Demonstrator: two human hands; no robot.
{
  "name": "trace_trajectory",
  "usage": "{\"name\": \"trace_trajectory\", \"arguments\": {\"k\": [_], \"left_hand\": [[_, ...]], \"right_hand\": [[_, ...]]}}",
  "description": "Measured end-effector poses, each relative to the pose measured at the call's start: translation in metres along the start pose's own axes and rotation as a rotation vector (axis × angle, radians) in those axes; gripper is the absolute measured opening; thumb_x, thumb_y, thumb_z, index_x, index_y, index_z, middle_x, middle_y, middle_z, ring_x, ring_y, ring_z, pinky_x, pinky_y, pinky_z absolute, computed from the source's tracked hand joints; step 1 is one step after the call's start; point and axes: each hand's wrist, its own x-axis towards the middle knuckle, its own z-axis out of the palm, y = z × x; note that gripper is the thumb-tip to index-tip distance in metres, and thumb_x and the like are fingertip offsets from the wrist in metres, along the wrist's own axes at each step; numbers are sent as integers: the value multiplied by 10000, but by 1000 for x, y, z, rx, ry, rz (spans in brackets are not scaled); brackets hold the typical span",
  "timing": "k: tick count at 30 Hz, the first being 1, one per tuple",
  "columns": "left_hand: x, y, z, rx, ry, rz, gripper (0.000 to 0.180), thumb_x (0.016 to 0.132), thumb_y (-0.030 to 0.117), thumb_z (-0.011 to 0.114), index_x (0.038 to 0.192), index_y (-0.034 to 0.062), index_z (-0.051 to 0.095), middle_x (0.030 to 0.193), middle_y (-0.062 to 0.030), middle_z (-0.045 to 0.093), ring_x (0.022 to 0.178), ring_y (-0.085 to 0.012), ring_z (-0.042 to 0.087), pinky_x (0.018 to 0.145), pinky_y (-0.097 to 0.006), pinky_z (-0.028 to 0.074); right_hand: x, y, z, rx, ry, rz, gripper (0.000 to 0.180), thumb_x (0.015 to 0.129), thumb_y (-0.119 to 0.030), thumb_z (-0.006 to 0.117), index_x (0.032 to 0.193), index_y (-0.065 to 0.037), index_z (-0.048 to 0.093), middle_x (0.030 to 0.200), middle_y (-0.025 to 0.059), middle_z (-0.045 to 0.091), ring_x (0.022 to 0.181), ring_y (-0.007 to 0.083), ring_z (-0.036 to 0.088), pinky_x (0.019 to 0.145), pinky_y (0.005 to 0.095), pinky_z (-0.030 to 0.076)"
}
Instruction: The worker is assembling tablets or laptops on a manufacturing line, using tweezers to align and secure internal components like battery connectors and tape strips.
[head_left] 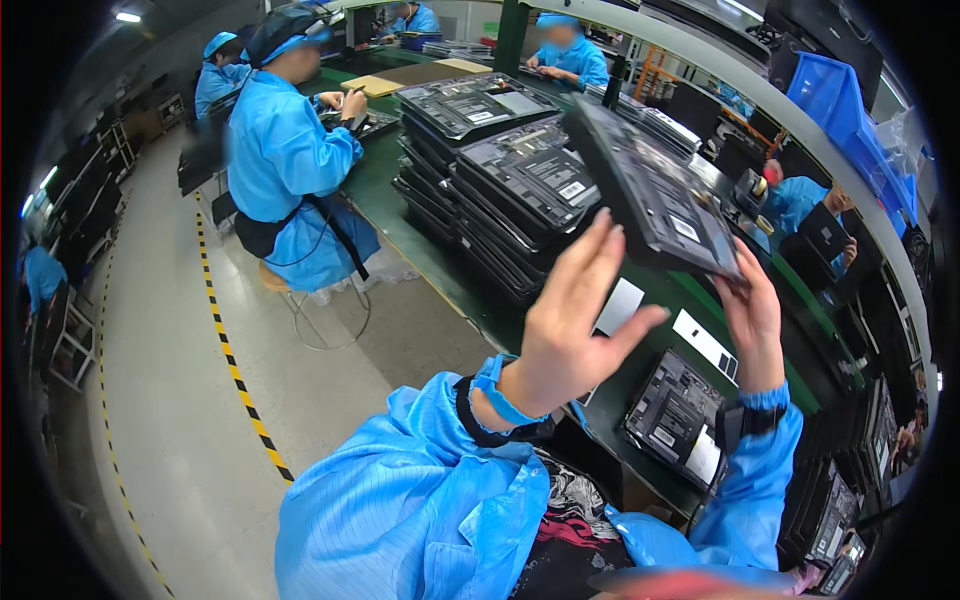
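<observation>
From my end I have the tilted laptop base (655,185) raised over the green bench (380,195), just right of the tall stack (505,225). The right hand (755,310) pinches its lower edge; the left hand (572,315) is spread near the corner, and I cannot tell whether it touches. I judge this as handling in mid-air; the next move seems to call for a second firm hold. Nearer me than the stack lies a flat laptop base (665,405); left of it, a seated co-worker (285,150) and taped floor (330,405).
</observation>
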Motion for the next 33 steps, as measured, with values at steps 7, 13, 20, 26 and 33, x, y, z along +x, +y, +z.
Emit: {"name": "trace_trajectory", "arguments": {"k": [7,13,20,26,33], "left_hand": [[15,-54,-21,381,78,-117,460,686,109,804,1066,-69,617,942,-125,571,779,-240,599,681,-329,501],[9,-81,-19,602,-13,-91,353,728,155,758,1004,-37,650,885,-107,571,790,-271,532,713,-364,444],[7,-81,-15,665,-46,-121,359,730,197,763,984,-33,657,832,-93,545,757,-262,520,686,-371,426],[5,-80,-4,657,-8,-56,338,761,171,733,1010,-26,619,849,-112,542,805,-282,533,696,-375,435],[-38,-66,9,95,-244,52,62,790,-23,593,840,-1,563,773,-107,573,708,-238,546,633,-301,437]], "right_hand": [[132,20,71,-165,-285,9,376,933,-125,525,1304,-67,493,1151,89,588,986,191,597,890,406,485],[176,39,101,-384,-356,-40,272,941,-145,518,1204,-96,568,981,46,614,851,158,616,760,360,546],[182,49,134,-1046,-153,-427,234,919,-114,472,1078,-89,642,620,102,594,482,175,586,518,329,481],[188,47,98,-1057,-2,-727,290,896,-262,564,1104,-66,611,991,134,675,559,202,630,564,344,495],[68,-25,-15,-705,-24,-443,461,987,-409,418,1169,-22,589,705,80,671,389,37,421,369,185,314]]}}
